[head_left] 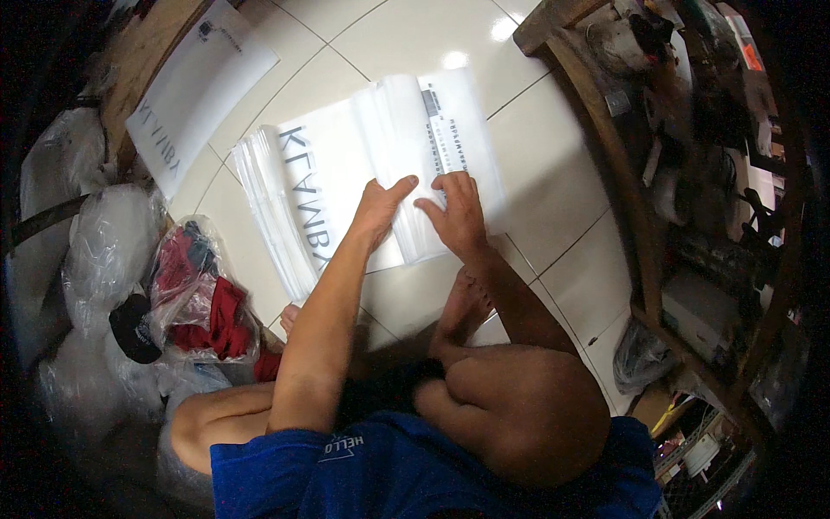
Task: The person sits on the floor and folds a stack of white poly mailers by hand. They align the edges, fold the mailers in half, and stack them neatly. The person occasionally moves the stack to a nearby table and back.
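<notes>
A stack of white plastic bags (341,138) with dark printing lies on the tiled floor in front of me. A band of the plastic is folded over along its middle (393,130). My left hand (381,210) rests on the left edge of this band, thumb stretched to the right and away from the fingers. On the right side of the band, my right hand (456,214) touches the plastic with bent fingers, its thumb apart and pointing left. Neither hand visibly lifts anything. The undersides of the fingers are hidden.
Another printed white sheet (199,91) lies at the far left. Clear plastic sacks (112,251), one bag of red and dark cloth (203,303) and a black cap (135,329) crowd the left. A wooden rack (618,164) with assorted equipment stands at right.
</notes>
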The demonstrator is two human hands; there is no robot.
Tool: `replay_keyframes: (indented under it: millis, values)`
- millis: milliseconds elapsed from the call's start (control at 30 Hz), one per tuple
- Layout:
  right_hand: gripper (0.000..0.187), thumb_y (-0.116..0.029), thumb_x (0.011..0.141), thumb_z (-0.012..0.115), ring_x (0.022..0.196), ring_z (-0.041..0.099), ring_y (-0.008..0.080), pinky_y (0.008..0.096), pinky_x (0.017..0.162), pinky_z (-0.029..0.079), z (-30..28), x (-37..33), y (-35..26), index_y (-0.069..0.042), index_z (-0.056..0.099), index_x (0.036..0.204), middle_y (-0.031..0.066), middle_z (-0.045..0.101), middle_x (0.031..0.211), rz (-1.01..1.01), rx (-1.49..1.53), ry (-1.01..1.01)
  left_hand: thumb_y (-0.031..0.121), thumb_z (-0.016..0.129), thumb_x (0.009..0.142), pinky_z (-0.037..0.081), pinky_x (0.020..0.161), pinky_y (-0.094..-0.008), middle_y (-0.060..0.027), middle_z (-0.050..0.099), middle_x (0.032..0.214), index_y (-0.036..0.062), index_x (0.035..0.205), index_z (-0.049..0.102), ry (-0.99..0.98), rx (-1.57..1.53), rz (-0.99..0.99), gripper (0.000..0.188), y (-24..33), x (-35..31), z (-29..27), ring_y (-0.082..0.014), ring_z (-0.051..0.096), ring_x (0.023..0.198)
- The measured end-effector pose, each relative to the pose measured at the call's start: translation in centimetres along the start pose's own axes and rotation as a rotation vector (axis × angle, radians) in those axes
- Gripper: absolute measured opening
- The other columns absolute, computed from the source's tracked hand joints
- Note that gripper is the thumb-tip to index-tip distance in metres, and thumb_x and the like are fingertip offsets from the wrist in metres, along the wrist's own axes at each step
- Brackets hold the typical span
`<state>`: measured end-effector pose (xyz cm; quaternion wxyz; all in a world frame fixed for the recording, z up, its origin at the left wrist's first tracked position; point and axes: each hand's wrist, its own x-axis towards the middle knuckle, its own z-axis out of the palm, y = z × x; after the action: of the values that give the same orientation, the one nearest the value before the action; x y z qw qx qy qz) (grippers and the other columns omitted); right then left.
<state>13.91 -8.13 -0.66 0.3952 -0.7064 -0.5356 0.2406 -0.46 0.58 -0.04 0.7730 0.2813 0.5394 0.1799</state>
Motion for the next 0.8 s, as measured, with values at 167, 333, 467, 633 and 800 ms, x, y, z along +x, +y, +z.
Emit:
replay_keyframes:
  millis: [167, 333, 467, 633, 800]
  values:
    - [0.012, -0.014, 0.091, 0.065, 0.095, 0.054, 0.0394, 0.0487, 0.086, 0.044, 0.6, -0.1, 2.0, -0.002, 0.061, 0.09, 0.018, 0.059, 0.094, -0.01, -0.057, -0.022, 0.018, 0.076, 0.087, 0.06, 0.079, -0.0376, -0.0233, 0.065, 0.11, -0.0183, 0.122, 0.049, 0.023, 0.012, -0.035, 0.057, 0.4, -0.2, 0.1, -0.0275, 0.07, 0.091]
    - [0.014, -0.013, 0.093, 0.06, 0.089, 0.057, 0.0398, 0.0483, 0.083, 0.046, 0.4, 0.0, 2.9, 0.0, 0.064, 0.089, 0.0185, 0.062, 0.09, -0.063, 0.035, -0.026, 0.018, 0.077, 0.086, 0.06, 0.078, -0.0384, -0.0252, 0.065, 0.109, -0.02, 0.121, 0.049, -0.018, 0.035, 0.002, 0.058, -0.1, 0.3, -0.3, -0.0291, 0.07, 0.093]
    - [0.013, -0.01, 0.093, 0.058, 0.086, 0.061, 0.0353, 0.0452, 0.081, 0.05, -0.3, -0.1, 4.6, 0.002, 0.064, 0.091, 0.017, 0.064, 0.089, 0.03, 0.199, -0.028, 0.017, 0.078, 0.085, 0.06, 0.077, -0.0403, -0.0267, 0.066, 0.108, -0.0212, 0.12, 0.05, 0.031, 0.072, -0.031, 0.059, -0.2, 0.5, -0.2, -0.0298, 0.07, 0.093]
    - [0.019, -0.013, 0.092, 0.059, 0.089, 0.063, 0.0282, 0.0395, 0.082, 0.051, -3.0, -0.4, 6.9, 0.005, 0.063, 0.098, 0.016, 0.065, 0.094, 0.385, 0.156, 0.258, 0.02, 0.079, 0.083, 0.06, 0.076, -0.0397, -0.0277, 0.064, 0.11, -0.0222, 0.122, 0.044, 0.13, 0.153, -0.033, 0.067, -0.6, 0.9, -0.3, -0.031, 0.069, 0.092]
    - [0.023, -0.013, 0.088, 0.068, 0.087, 0.062, 0.0293, 0.0408, 0.08, 0.051, -3.7, 0.4, 3.2, 0.003, 0.062, 0.104, 0.0166, 0.063, 0.097, 0.266, 0.007, 0.317, 0.021, 0.08, 0.082, 0.06, 0.074, -0.0381, -0.0279, 0.062, 0.11, -0.0227, 0.123, 0.04, 0.139, 0.157, -0.054, 0.072, 2.0, -1.4, 1.5, -0.0305, 0.069, 0.092]
